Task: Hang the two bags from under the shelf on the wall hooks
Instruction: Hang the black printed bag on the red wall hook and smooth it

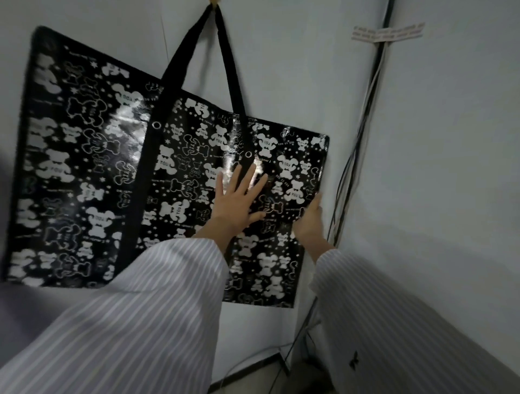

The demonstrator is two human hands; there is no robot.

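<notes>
Two glossy black bags printed with white bears hang flat against the white wall. The front bag (pixel 194 180) hangs by its black straps (pixel 229 64) from a hook (pixel 214 2) at the top edge of the view. The second bag (pixel 73 157) lies behind it to the left; its hook is out of view. My left hand (pixel 236 201) lies flat on the front bag with its fingers spread. My right hand (pixel 309 222) grips the front bag's right edge.
A bundle of black and white cables (pixel 363 132) runs down the room corner right of the bags, held by a taped label (pixel 388 32). More cables (pixel 298 346) trail to the floor below. The side wall (pixel 450 140) stands close on the right.
</notes>
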